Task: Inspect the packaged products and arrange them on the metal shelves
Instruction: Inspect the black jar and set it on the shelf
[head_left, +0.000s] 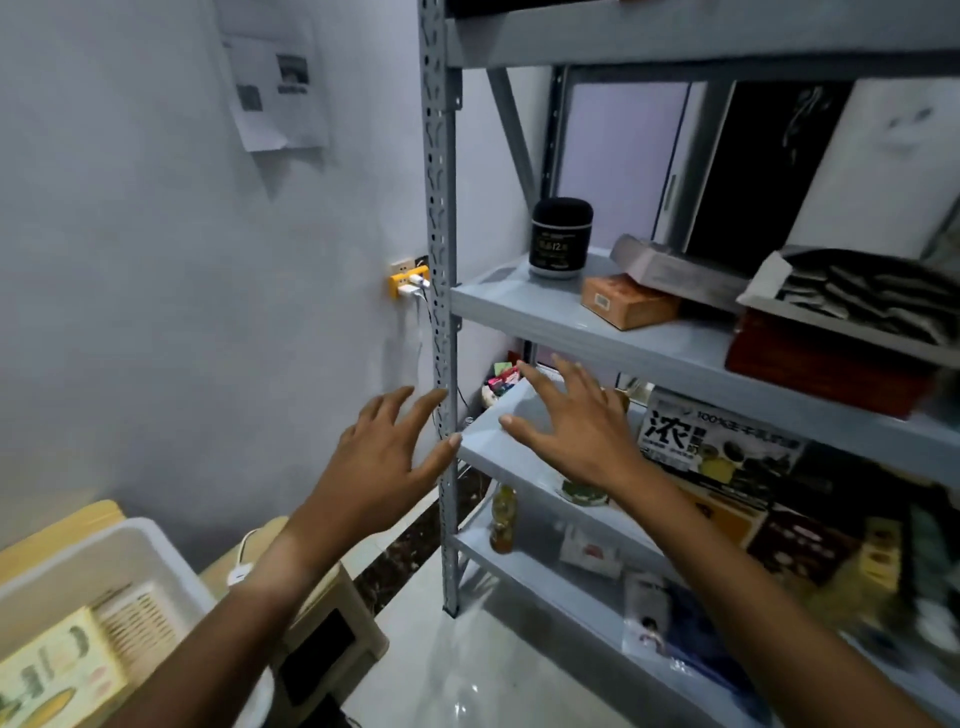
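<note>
Both hands are spread wide and hold nothing: left hand (387, 457) by the post (441, 312), right hand (566, 421) over the shelf (488, 447).

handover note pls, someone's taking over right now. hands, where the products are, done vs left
Left hand: open, fingers spread, holding nothing, by the shelf upright.
Right hand: open, empty, over the bare left end of the middle shelf.
Upper shelf: black jar, orange box, red box with an open tray of dark packets on it.
Middle and lower shelves: more boxes, a small bottle; the right side is blurred.
Done: many products shelved.
Left: at least one yellow package sits in the white bin at lower left; inspect it and shelve it.
</note>
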